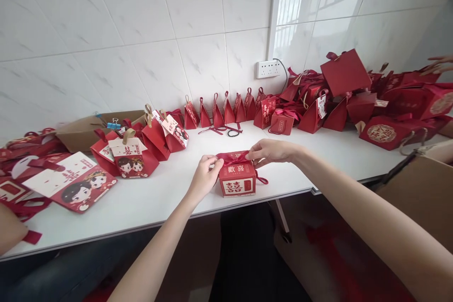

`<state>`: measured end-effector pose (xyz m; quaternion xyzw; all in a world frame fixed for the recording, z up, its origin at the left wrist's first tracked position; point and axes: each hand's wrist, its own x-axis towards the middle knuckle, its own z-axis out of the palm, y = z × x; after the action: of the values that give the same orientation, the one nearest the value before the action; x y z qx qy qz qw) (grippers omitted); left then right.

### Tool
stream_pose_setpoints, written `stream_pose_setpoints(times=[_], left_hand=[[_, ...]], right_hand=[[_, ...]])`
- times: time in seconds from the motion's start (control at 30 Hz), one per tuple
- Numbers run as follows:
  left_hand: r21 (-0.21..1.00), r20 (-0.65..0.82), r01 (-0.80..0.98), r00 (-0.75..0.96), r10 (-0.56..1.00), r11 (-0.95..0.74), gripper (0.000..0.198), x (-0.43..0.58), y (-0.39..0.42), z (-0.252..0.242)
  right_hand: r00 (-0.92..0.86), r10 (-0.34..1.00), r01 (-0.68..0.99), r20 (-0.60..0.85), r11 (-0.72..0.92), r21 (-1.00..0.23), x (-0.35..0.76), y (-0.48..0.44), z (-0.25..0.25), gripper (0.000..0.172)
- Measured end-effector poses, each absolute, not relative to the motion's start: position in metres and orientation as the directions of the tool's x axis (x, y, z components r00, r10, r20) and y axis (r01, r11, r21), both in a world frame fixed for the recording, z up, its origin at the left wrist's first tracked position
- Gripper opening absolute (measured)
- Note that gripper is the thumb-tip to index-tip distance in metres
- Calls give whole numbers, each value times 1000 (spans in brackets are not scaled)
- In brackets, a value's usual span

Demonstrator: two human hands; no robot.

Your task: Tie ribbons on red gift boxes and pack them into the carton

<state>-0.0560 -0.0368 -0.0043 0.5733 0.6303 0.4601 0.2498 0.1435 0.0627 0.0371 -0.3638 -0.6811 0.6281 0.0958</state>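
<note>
A small red gift box [237, 183] with gold characters stands near the front edge of the white table [148, 203]. A dark red ribbon [233, 157] lies across its top. My left hand [207, 172] pinches the ribbon at the box's left top corner, fingers closed. My right hand [269, 151] pinches the ribbon's other end at the right top corner. A ribbon tail [262, 180] hangs down the box's right side.
A row of red triangular boxes [226, 112] lines the wall. Flat printed cards and folded boxes [76, 184] lie at left, with a brown cardboard box [83, 133]. A heap of red boxes [354, 96] fills the right. Another person's fingers [440, 63] show at far right, and a wall socket [268, 69] sits behind.
</note>
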Motion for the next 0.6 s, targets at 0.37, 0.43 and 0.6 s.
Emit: stream_pose_setpoints(times=[0.37,0.43,0.6], left_hand=[[859,207,502,-173,963,-94,33,-53,-37,-3],[890,173,448,-167,971,-82,32,-53,-38,-4],[947,111,315,-148,983,-60,34,-56,-39,-9]], right_hand=[[-537,823,630,-182,248,-736,139,34,27,55],[-546,826,610,-142,275,-743,136,35,21,50],[-622,774,405,-121,185,-896,136,39,11,46]])
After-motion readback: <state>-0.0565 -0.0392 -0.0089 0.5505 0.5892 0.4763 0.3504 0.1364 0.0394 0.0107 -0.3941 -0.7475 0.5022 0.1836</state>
